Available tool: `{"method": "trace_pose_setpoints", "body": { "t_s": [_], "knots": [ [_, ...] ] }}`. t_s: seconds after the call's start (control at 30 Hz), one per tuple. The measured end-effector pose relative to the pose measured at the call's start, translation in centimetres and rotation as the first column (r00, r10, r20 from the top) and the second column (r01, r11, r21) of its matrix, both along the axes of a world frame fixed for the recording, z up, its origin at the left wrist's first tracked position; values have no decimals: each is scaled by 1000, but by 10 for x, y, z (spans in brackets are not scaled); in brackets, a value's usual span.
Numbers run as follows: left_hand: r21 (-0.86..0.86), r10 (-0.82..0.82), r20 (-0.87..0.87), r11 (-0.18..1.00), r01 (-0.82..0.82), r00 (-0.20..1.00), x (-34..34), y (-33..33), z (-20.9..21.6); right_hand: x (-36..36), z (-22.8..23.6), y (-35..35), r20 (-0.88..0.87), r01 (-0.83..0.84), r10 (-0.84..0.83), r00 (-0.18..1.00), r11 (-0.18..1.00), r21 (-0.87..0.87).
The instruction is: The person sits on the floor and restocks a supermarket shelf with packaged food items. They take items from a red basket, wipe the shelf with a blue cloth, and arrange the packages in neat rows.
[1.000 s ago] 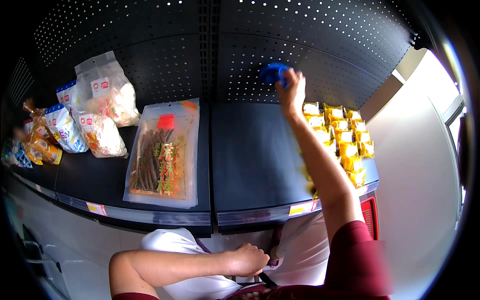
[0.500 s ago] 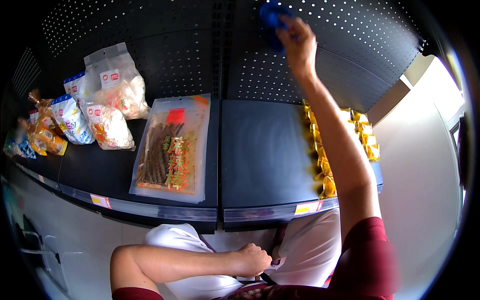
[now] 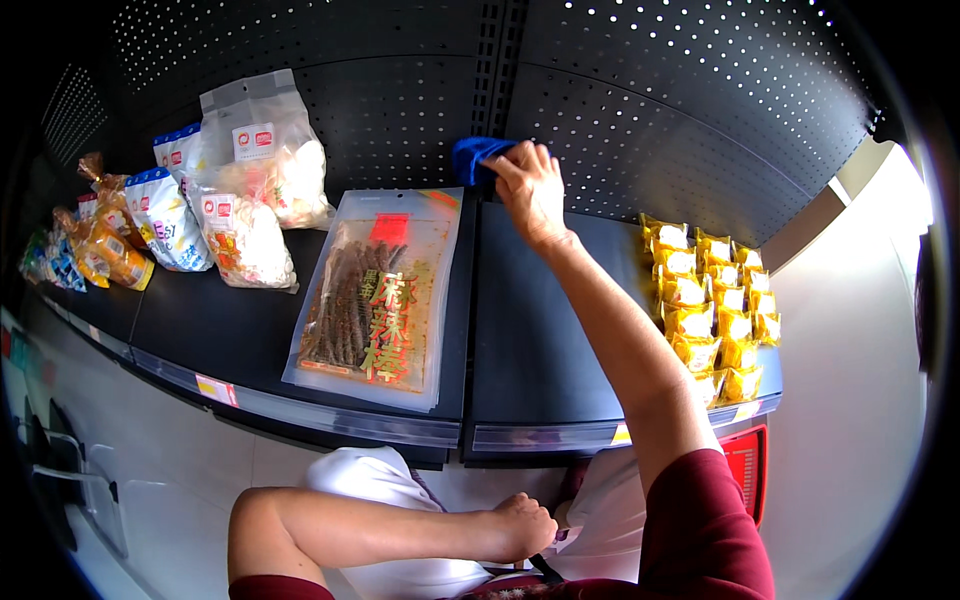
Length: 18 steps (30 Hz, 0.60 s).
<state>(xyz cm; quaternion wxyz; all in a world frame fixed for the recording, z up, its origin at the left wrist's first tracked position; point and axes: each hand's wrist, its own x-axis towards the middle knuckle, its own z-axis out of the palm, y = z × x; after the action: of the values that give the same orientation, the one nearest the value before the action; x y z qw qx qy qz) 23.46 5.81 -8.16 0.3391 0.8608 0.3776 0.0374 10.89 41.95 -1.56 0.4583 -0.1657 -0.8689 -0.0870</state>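
Observation:
My right hand [image 3: 530, 192] grips a bunched blue cloth [image 3: 478, 160] at the foot of the black perforated back panel, near the upright seam between two shelf sections. Part of the cloth is hidden behind my fingers. Below it spreads the dark shelf [image 3: 550, 330]. My left hand [image 3: 524, 527] is closed in a fist low over my lap; whatever its fingers may hold is hidden. Just left of the seam lies a large flat clear pack of dark brown sticks [image 3: 345, 300]. To the right of my forearm stand rows of small yellow-wrapped packets [image 3: 735, 325].
Clear bags of pale pieces [image 3: 245, 240], a white-and-blue bag [image 3: 168, 225] and orange-brown bags [image 3: 120, 262] stand along the left shelf. A clear strip with price tags edges the shelf front [image 3: 350, 425]. Below right is a red basket [image 3: 760, 475]; a white wall [image 3: 850, 350] rises beyond.
My right hand has brought the blue cloth down and left, from high on the back panel to its base by the seam. The view has shifted, and the red basket has appeared. My left hand stays closed.

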Motion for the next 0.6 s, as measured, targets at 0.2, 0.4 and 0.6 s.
{"method": "trace_pose_setpoints", "body": {
  "t_s": [0.2, 0.4, 0.6],
  "knots": [
    [-22, -18, -62, 1000, 17, 998, 1, 5, -4, 29, -36, 11, 335, 56, -53, 941, 998, 1],
    [-16, -32, -82, 999, 31, 996, -8, 10, 5, 84, 5, 46, 163, 58, -74, 984, 993, 102],
    [-10, -32, -106, 999, 31, 994, -1, 1, 5, 114, 93, 74, -370, -30, -51, 928, 977, -211]
  ]
}}
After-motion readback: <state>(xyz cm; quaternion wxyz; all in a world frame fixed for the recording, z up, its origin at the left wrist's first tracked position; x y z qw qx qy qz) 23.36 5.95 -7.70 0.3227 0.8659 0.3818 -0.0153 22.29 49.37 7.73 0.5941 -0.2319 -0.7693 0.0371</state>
